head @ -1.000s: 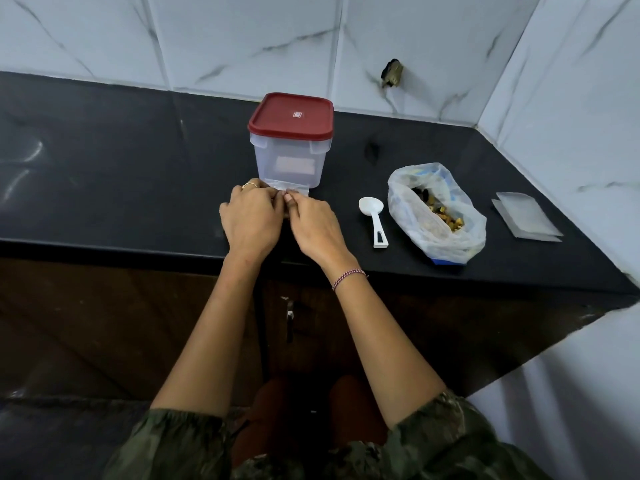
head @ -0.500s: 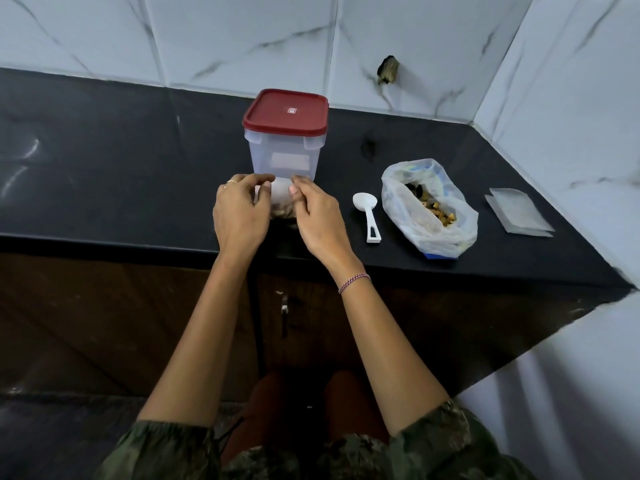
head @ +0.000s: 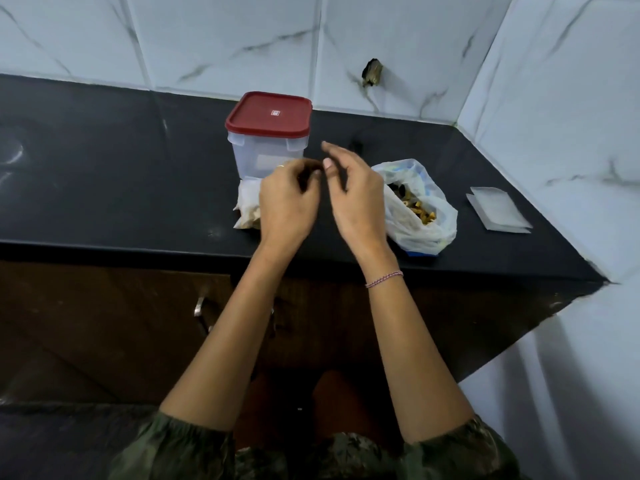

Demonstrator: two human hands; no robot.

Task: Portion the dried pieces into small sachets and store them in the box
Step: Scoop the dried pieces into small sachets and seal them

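Everything is borne by the black tabletop (head: 121, 188); the red-lidded box (head: 268, 143) is stood closed at the back; the bag (head: 420, 230) of dried pieces (head: 417, 206) is laid open at right; the left hand (head: 289, 199) is curled — a grasp cannot be told; the right hand (head: 356, 199) is held slack, empty; a filled sachet (head: 247, 202) is laid before the box; empty sachets (head: 497, 209) are stacked far right.

Sachet (head: 247, 202) lies before box (head: 268, 150), bag (head: 422, 223) to right.

Left hand (head: 287, 202) and right hand (head: 356, 199) have lifted off the sachet (head: 247, 206), now lying on the counter (head: 121, 188).
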